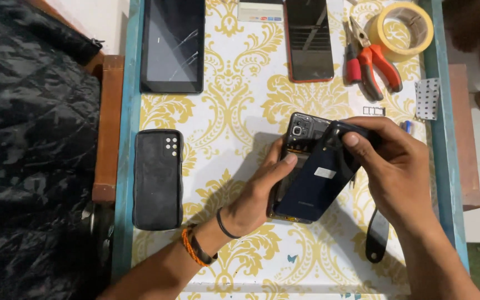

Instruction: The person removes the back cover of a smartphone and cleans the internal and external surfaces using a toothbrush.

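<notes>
Yellow-patterned table (234, 111) carries a cracked tablet (172, 44), a black phone case (158, 179) and red pliers (370, 64). At its centre lies a dark smartphone (298, 139) — left hand (256, 194) pinning its edge, right hand (395, 166) pinching the back cover (318, 180), lifted askew.

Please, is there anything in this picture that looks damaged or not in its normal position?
Yes. The tablet at the top left has cracks across its screen. Also, the dark back cover sits askew on the phone, lifted at the camera end, between the left hand and right hand.
</notes>
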